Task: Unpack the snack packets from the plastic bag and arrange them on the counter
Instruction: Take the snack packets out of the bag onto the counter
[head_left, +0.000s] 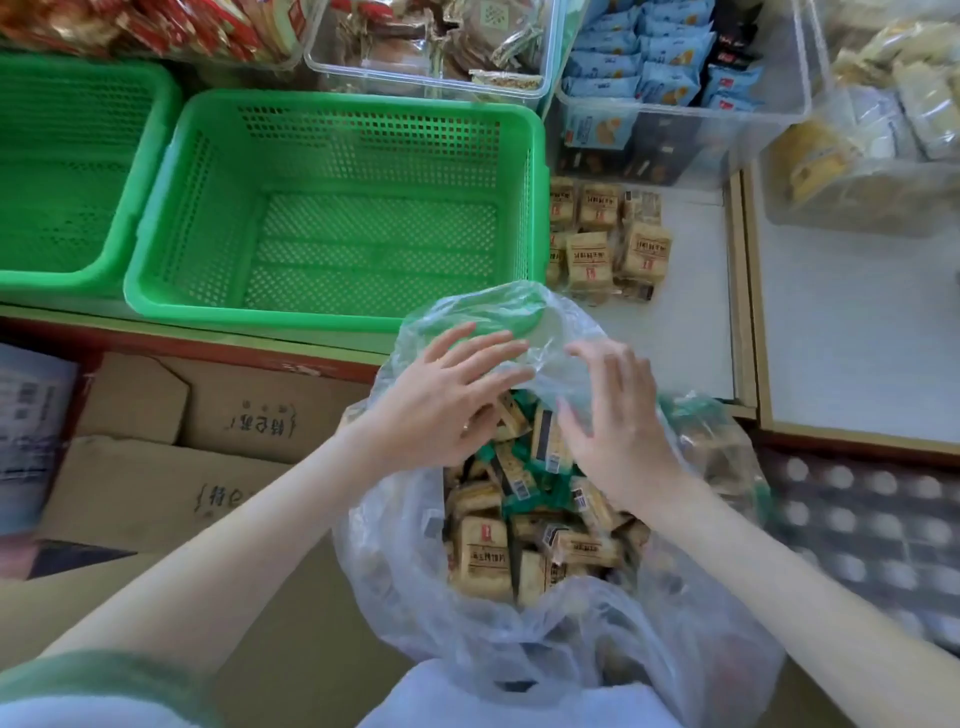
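**Both hands at bag mouth**

Bag (649, 649): clear plastic, in front of the person, mouth up and wide, far rim overlapping the counter (691, 338) edge.
Inside: heap of tan packets (483, 551), some w/ green ends.
L hand (441, 405): fingers straight and spread, lying on the far rim film, gripping nothing.
R hand (618, 426): fingers spread, slightly bent, tips against the film. No grip seen.
On the counter: small batch of unpacked packets (608, 244), just R of the green basket (332, 208).
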